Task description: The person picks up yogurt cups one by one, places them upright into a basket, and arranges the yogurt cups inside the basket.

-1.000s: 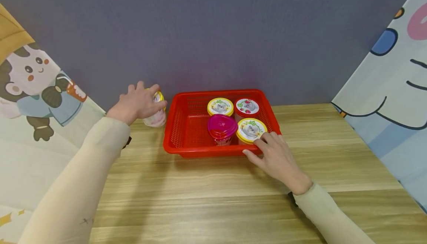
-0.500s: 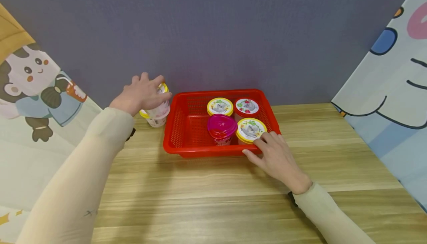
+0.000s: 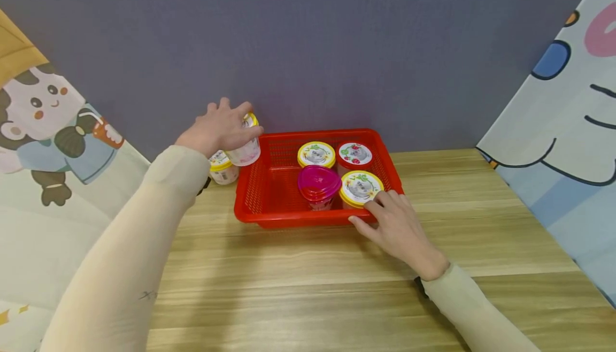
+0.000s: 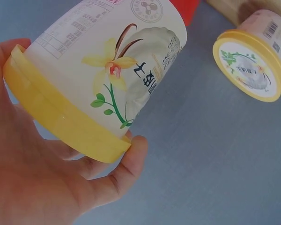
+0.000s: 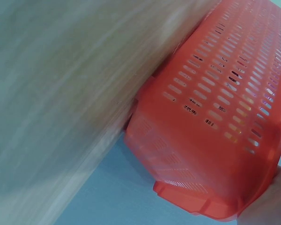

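My left hand [image 3: 218, 131] grips a white tub [image 3: 247, 151] by its yellow lid, raised over the left rim of the red basket [image 3: 289, 217]. In the left wrist view a vanilla flower is printed on the tub's side, and the fingers [image 4: 133, 157] curl about the lid. Another yellow-lidded tub [image 3: 224, 174] stands on the table just left of the basket, partly behind the left hand. My right hand [image 3: 401, 231] holds the basket's front right rim, fingertips inside and thumb outside, right beside a yellow-lidded tub [image 3: 361, 188].
Inside the basket, on its right half, also stand a yellow-lidded tub [image 3: 316, 154], a red-lidded tub [image 3: 355, 153] and a cup with a magenta lid [image 3: 320, 183]. A grey wall [image 3: 308, 47] rises close behind the basket. Printed cloths flank the wooden table [image 3: 308, 288].
My left hand has lifted the tub from the table and carried it up and right to the basket's left rim, uncovering the other tub. The right hand stays on the rim.
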### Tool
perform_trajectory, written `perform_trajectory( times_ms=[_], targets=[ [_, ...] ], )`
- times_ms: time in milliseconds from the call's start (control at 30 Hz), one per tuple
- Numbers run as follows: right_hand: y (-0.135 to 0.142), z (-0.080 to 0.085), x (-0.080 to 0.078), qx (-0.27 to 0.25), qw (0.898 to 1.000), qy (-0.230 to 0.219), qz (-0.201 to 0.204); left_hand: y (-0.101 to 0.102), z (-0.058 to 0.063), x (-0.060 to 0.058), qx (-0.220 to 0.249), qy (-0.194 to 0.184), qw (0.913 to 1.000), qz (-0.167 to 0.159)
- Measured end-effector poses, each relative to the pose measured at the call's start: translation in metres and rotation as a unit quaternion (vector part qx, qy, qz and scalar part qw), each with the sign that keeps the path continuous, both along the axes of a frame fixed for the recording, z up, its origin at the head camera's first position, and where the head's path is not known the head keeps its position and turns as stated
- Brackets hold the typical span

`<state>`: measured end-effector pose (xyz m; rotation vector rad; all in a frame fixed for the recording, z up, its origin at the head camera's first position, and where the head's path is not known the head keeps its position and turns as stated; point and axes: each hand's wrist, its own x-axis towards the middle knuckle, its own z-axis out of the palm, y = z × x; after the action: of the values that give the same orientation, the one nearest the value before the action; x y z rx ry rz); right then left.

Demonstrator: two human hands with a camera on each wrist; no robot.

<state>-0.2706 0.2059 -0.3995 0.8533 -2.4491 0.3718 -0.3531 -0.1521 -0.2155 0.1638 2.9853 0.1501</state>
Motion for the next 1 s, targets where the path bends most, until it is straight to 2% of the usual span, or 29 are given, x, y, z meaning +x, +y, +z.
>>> perform_trajectory(
  times_ms=[433, 800, 1000],
  targets=[
    [-0.002, 0.001, 0.002, 0.007, 1.0, -0.012, -0.007, 0.014, -0.011, -0.015, 0.026, 0.004, 0.9995, 0.018],
    [-0.002, 0.001, 0.001, 0.002, 1.0, -0.008, -0.004, 0.029, -0.021, -0.026, 0.024, 0.018, 0.9994, 0.021],
    [-0.006, 0.001, 0.002, 0.0, 1.0, -0.006, -0.002, 0.033, -0.025, -0.03, 0.021, 0.021, 0.9995, 0.01]
  ],
)
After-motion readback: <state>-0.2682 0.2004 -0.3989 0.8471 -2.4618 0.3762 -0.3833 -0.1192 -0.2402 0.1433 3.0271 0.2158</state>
